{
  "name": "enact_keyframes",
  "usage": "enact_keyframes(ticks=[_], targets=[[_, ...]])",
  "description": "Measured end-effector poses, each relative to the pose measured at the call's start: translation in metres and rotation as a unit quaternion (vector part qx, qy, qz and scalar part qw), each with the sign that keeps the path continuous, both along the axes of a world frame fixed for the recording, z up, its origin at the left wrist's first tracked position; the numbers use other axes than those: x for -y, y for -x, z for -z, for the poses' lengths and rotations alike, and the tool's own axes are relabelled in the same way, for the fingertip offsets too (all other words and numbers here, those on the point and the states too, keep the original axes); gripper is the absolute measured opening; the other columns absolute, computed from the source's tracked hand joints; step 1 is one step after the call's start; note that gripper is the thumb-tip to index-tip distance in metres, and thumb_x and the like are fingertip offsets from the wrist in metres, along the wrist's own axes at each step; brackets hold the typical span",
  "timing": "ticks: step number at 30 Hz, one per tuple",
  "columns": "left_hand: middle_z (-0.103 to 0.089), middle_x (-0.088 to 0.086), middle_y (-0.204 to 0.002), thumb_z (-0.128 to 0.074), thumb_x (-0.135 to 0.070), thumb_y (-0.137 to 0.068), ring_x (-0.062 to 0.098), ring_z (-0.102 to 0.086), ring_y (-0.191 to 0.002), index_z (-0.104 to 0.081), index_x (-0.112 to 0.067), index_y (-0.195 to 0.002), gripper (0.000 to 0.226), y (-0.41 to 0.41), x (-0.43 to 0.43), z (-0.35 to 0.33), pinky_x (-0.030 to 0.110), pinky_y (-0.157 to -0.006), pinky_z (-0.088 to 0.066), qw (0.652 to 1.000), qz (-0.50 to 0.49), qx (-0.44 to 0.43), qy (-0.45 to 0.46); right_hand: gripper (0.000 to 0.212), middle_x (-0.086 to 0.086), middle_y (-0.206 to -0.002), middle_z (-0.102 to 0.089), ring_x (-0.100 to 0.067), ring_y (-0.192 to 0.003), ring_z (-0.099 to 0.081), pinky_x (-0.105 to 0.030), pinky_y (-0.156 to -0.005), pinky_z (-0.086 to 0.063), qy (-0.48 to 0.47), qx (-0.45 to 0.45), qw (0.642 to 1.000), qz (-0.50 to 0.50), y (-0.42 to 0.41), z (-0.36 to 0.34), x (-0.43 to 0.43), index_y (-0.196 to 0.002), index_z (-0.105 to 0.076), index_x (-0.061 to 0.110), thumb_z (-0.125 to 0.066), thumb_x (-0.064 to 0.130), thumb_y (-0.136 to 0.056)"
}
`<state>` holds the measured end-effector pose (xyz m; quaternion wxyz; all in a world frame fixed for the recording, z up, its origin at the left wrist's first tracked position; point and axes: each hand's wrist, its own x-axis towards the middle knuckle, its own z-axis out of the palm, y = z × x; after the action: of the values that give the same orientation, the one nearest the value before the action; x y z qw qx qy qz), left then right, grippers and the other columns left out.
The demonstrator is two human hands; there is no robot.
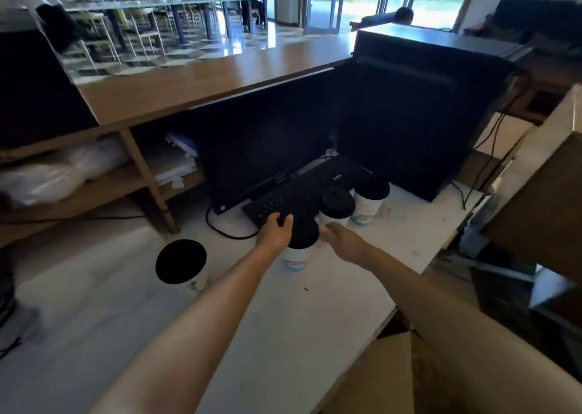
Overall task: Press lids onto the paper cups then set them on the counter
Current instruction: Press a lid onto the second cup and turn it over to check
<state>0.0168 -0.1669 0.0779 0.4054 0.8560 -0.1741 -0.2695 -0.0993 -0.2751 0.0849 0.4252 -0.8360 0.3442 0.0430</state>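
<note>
Forearms (195, 316) outstretched, left hand (274, 231) gripping lidded cup (299, 249), right hand (343, 240) relaxed beside it, two more lidded cups (336, 208) (371, 198) behind

We count four paper cups on the desk (283, 319), each wearing one black lid, so four lids in all: the lone cup (182, 267) toward the desk's left edge; the near cup (297, 256), the middle cup (335, 216) and the far cup (367, 207) in a row of three toward its right edge; one keyboard (283, 199); one monitor (267, 139); two hands, the left hand (275, 232) and the right hand (341, 238).
</note>
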Motion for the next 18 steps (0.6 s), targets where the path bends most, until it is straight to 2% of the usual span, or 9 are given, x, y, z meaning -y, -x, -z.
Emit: enact_keyframes(ticks=[5, 7, 10, 13, 16, 18], targets=[[-0.04, 0.008, -0.146, -0.036, -0.033, -0.1, 0.024, -0.042, -0.131, -0.036, -0.021, -0.142, 0.044, 0.007, 0.009, 0.026, 0.032, -0.103, -0.036, 0.994, -0.049, -0.034, 0.092, 0.047, -0.004, -0.15, -0.035, -0.021, -0.138, -0.034, -0.035, -0.115, -0.025, -0.076, 0.117, 0.99, 0.003, -0.024, 0.029, 0.009, -0.145, -0.033, 0.013, -0.03, 0.031, -0.102], [-0.041, 0.003, -0.146, -0.035, -0.034, -0.1, 0.021, -0.042, -0.131, -0.037, -0.024, -0.141, 0.042, 0.01, 0.006, 0.033, 0.026, -0.099, -0.036, 0.991, -0.064, -0.03, 0.118, 0.046, -0.003, -0.151, -0.033, -0.022, -0.137, -0.036, -0.039, -0.114, -0.03, -0.091, 0.141, 0.986, 0.002, -0.027, 0.041, 0.007, -0.146, -0.031, 0.016, -0.03, 0.03, -0.102], [-0.044, -0.001, -0.144, -0.036, -0.036, -0.099, 0.016, -0.044, -0.129, -0.039, -0.027, -0.14, 0.042, 0.017, -0.006, 0.038, 0.021, -0.096, -0.035, 0.988, -0.075, -0.018, 0.131, 0.041, 0.001, -0.143, -0.044, -0.016, -0.13, -0.043, -0.038, -0.11, -0.036, -0.141, 0.188, 0.972, 0.012, -0.019, 0.049, -0.002, -0.142, -0.037, 0.019, -0.034, 0.027, -0.102], [-0.049, -0.003, -0.139, -0.037, -0.037, -0.099, 0.015, -0.046, -0.127, -0.042, -0.029, -0.138, 0.04, 0.032, -0.025, 0.042, 0.023, -0.097, -0.038, 0.99, -0.08, -0.019, 0.118, 0.036, 0.005, -0.129, -0.051, -0.011, -0.118, -0.05, -0.028, -0.1, -0.043, -0.188, 0.21, 0.959, 0.014, 0.001, 0.052, -0.021, -0.136, -0.043, 0.021, -0.039, 0.026, -0.1], [-0.05, -0.002, -0.138, -0.037, -0.038, -0.098, 0.017, -0.048, -0.126, -0.043, -0.032, -0.136, 0.038, 0.045, -0.043, 0.043, 0.029, -0.103, -0.041, 0.988, -0.088, -0.042, 0.12, 0.026, 0.006, -0.118, -0.054, -0.006, -0.104, -0.052, -0.009, -0.081, -0.043, -0.173, 0.209, 0.963, 0.012, 0.015, 0.056, -0.035, -0.124, -0.047, 0.024, -0.043, 0.024, -0.099], [-0.048, -0.003, -0.139, -0.036, -0.038, -0.099, 0.016, -0.046, -0.128, -0.041, -0.033, -0.137, 0.039, 0.048, -0.045, 0.039, 0.029, -0.104, -0.039, 0.984, -0.113, -0.055, 0.125, 0.023, 0.008, -0.112, -0.053, -0.003, -0.098, -0.051, -0.004, -0.072, -0.041, -0.164, 0.195, 0.967, 0.02, 0.007, 0.051, -0.035, -0.12, -0.049, 0.024, -0.043, 0.027, -0.098]])
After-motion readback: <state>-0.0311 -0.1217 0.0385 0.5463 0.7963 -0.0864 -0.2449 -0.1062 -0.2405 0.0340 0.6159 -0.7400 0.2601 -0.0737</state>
